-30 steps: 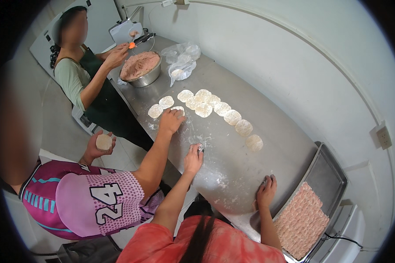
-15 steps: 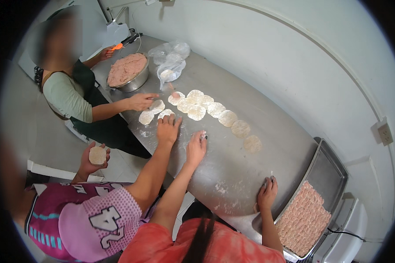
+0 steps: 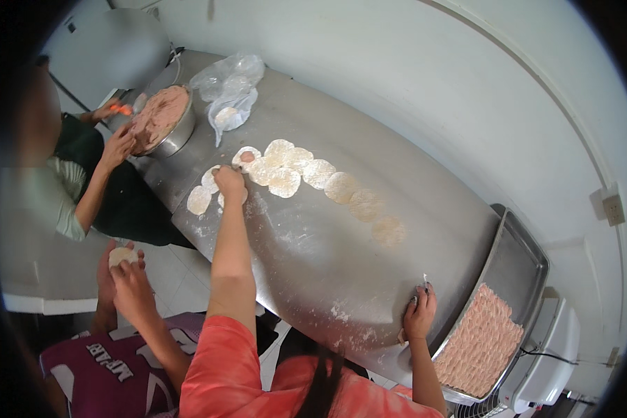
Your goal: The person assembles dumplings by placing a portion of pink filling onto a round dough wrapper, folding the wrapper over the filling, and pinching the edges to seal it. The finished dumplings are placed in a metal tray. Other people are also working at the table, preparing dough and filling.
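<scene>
My left hand (image 3: 230,182) reaches across the steel table with bent fingers closed at the edge of a floured round dough wrapper (image 3: 210,179). Another wrapper (image 3: 235,198) lies partly under that hand. Closed fingers on my right hand (image 3: 419,313) rest near the table's right side. A thin whitish tip shows above them and a pale edge by the palm; what they hold I cannot make out. More wrappers (image 3: 284,182) form an overlapping row. One farther wrapper (image 3: 238,154) carries a dab of pink filling (image 3: 247,157).
A co-worker at the far left handles an orange utensil (image 3: 122,109) at a metal bowl (image 3: 177,137) of pink meat filling. Another, nearer left, holds a dough round (image 3: 122,256). A plastic bag (image 3: 233,76) lies behind the row. A tray (image 3: 526,254) holds rows of filled pieces at right.
My left hand has moved left and away from me onto the wrappers. The nearer co-worker's arm has withdrawn from the table. The far one's hand has moved to the bowl. My view has shifted slightly.
</scene>
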`<state>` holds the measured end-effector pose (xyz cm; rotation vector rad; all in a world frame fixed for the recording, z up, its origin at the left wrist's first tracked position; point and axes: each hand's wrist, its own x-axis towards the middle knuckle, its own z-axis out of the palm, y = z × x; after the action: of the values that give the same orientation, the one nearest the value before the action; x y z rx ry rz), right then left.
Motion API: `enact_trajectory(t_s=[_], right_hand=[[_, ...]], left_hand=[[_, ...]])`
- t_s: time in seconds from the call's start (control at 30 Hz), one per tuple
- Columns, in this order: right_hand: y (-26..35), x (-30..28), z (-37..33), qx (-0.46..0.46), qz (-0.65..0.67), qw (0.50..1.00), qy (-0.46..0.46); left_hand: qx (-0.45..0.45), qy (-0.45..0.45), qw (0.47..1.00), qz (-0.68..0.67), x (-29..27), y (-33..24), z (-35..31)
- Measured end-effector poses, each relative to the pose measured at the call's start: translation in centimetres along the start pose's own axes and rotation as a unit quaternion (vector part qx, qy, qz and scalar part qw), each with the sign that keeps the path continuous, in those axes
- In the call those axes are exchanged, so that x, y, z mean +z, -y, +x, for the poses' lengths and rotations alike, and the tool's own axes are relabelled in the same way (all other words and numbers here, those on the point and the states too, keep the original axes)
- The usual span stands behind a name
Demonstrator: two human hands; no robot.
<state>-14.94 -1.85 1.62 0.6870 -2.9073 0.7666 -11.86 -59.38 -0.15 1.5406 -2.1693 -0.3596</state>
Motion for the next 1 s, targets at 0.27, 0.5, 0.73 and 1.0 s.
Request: enact_trajectory(t_s=[0.27,0.5,0.73,1.0], right_hand=[[0.7,0.4,0.3,-0.017,0.017,1.0,0.014],[0.0,0.0,-0.3,-0.001,-0.006,1.0,-0.019],[-0.2,-0.2,-0.1,0.001,0.032,0.999,-0.036],[3.4,-2.3,-1.8,0.297,0.66,0.685,0.081]], left_hand=[[0.094,-0.011,0.995,-0.023,5.7,12.5,9.5],[-0.248,0.158,0.68,-0.672,0.2,0.9,4.0],[-0.212,0.331,0.587,-0.708,-6.3,-7.4,-8.7],[-0.282,0.551,0.5,-0.606,-8.5,-12.7,-35.6]])
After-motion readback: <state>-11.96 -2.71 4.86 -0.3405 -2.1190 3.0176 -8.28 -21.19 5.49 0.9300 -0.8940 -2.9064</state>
